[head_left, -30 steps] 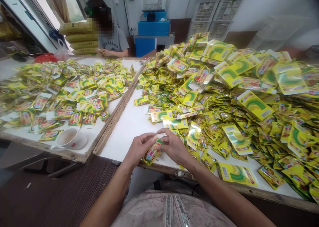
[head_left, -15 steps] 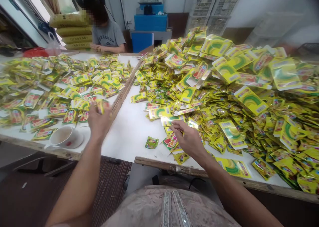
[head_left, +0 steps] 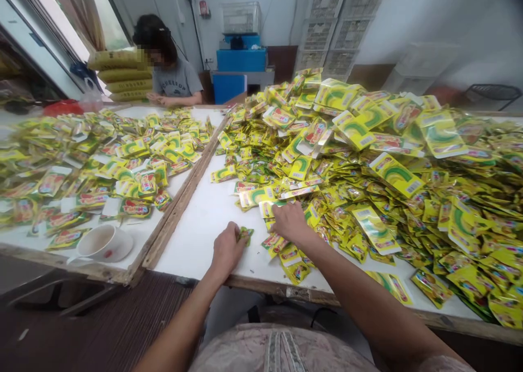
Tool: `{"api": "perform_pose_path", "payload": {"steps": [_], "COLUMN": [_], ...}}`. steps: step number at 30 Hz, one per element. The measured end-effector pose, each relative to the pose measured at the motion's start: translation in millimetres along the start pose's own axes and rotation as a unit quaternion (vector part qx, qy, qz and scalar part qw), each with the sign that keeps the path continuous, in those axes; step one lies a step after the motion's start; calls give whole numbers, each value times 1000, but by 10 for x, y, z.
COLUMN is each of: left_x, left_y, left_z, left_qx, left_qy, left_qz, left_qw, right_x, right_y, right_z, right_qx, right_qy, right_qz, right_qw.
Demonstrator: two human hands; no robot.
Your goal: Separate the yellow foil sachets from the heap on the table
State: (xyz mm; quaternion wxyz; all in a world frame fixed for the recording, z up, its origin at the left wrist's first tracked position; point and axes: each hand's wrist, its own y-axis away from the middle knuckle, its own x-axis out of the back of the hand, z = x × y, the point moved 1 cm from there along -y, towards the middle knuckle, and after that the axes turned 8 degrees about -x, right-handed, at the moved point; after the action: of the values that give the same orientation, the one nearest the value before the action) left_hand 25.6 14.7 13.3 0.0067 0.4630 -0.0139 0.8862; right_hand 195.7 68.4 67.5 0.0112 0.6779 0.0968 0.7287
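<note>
Watching the feed here: left hand (head_left: pixel 226 249) sits low on the white bench (head_left: pixel 204 219), fingertips on a small green packet (head_left: pixel 245 233) lying apart from the rest. Right hand (head_left: pixel 291 222) is palm-down on the near edge of the huge yellow packet pile (head_left: pixel 368 159), and I can't tell if it's gripping any. The second bench (head_left: pixel 145 225) on the left carries scattered packets (head_left: pixel 102 159) and a white cup (head_left: pixel 102 242). A person (head_left: pixel 175 80) sits at the far end.

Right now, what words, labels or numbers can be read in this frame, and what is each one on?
"CHEERUP", faint, not certain: on the co-worker's grey shirt.
Yellow packets: coloured lettering and barcodes, too blurred to read.
Small green packet at the left hand: print unreadable.
Red wall fixture: too small to read.
</note>
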Motion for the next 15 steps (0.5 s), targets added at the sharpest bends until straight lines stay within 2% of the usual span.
{"api": "perform_pose_path", "payload": {"steps": [2, 4, 6, 8, 10, 12, 13, 15], "left_x": [55, 93, 109, 117, 136, 166, 184, 221], "left_y": [-48, -82, -92, -83, -66, -48, -39, -19], "left_z": [-70, -124, -130, -73, 21, 117, 157, 218], "left_qx": [16, 26, 36, 33, 27, 34, 43, 58], "left_qy": [120, 251, 367, 444, 486, 514, 526, 551], "left_qz": [29, 40, 23, -14, -40, -47, -49, -62], "left_qw": [992, 967, 929, 895, 873, 856, 848, 830], "right_x": [-5, 8, 28, 25, -18, -88, -123, -180], "right_y": [-27, 4, 77, 169, 260, 336, 369, 423], "right_z": [18, 63, 89, 60, -22, -116, -157, -212], "right_qx": [-1, -6, 10, 51, 83, 72, 60, 30], "right_qy": [-11, -48, -149, -294, -420, -530, -590, -715], "right_qz": [-1, 18, 52, 47, -13, -68, -83, -113], "right_qw": [1000, 999, 987, 953, 904, 842, 801, 690]}}
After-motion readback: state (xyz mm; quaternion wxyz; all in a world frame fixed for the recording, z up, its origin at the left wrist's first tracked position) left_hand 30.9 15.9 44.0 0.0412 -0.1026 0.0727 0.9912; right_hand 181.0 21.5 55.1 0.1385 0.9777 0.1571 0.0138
